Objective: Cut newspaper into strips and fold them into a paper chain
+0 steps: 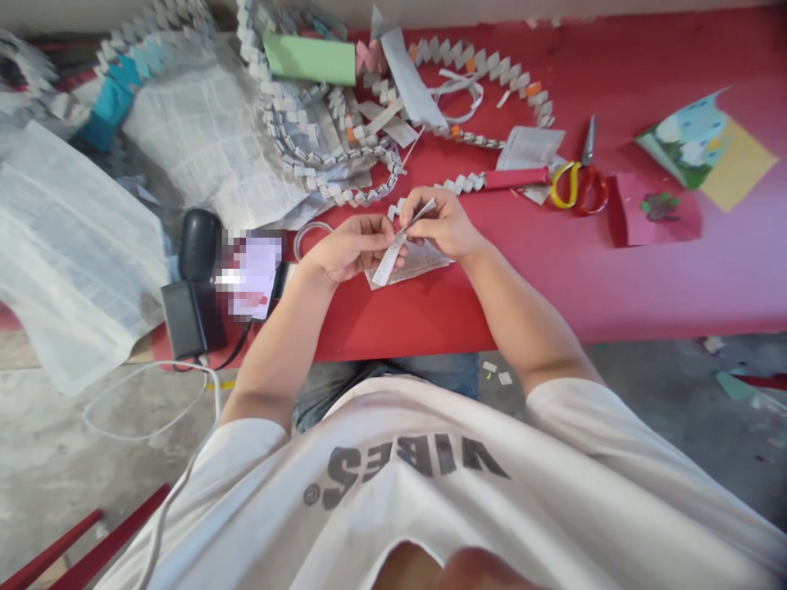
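Observation:
Between my two hands is a narrow strip of printed paper (388, 260), folded or crossed near its middle. My left hand (360, 244) pinches it from the left, thumb and fingers together. From the right, my right hand (439, 225) grips its upper end between thumb and fingertips. Under the hands a flat piece of printed paper (424, 260) lies on the red table (406, 324). Just beyond my right hand runs a woven paper chain (464, 183) with a red section (516, 178). The exact fold inside my fingers is hidden.
Yellow-and-red-handled scissors (579, 184) lie right, near a red card (655, 213). Long zigzag paper chains (307, 135) and a green paper piece (311, 59) fill the back. At left are newspaper sheets (79, 246), a phone (255, 274), a black adapter (190, 318) and a white cable (215, 393).

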The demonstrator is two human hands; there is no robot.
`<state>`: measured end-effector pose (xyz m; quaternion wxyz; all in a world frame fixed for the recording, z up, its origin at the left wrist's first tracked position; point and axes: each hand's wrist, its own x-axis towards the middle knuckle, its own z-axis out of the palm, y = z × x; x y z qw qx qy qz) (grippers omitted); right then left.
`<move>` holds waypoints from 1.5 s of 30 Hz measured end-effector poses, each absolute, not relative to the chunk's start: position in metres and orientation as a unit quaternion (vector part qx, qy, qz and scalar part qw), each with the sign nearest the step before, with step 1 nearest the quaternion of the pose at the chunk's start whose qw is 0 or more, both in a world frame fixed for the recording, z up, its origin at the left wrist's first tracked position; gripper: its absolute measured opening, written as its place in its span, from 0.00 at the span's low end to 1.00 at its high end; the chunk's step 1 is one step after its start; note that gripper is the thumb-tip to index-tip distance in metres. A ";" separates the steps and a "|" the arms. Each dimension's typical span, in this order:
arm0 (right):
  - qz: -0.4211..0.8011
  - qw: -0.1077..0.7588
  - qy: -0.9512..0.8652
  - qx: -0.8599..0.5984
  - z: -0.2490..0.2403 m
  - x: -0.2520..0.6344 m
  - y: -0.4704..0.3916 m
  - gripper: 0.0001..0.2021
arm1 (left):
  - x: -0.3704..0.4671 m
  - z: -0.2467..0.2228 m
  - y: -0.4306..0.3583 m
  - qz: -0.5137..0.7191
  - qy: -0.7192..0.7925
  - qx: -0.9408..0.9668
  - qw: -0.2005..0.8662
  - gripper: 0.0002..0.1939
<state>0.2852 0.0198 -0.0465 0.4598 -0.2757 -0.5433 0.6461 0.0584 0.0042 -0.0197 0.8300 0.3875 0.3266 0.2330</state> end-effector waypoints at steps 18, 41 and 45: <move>0.627 0.488 -0.527 -0.301 -0.046 0.282 0.020 0.06 | 0.066 -0.024 0.004 0.283 0.364 0.425 0.779 0.15; 0.529 0.473 -0.565 -0.421 -0.053 0.269 0.016 0.30 | 0.070 -0.040 0.009 0.378 0.427 0.453 0.685 0.08; 0.520 0.472 -0.566 -0.432 -0.051 0.269 0.015 0.31 | 0.070 -0.040 0.008 0.373 0.439 0.486 0.657 0.05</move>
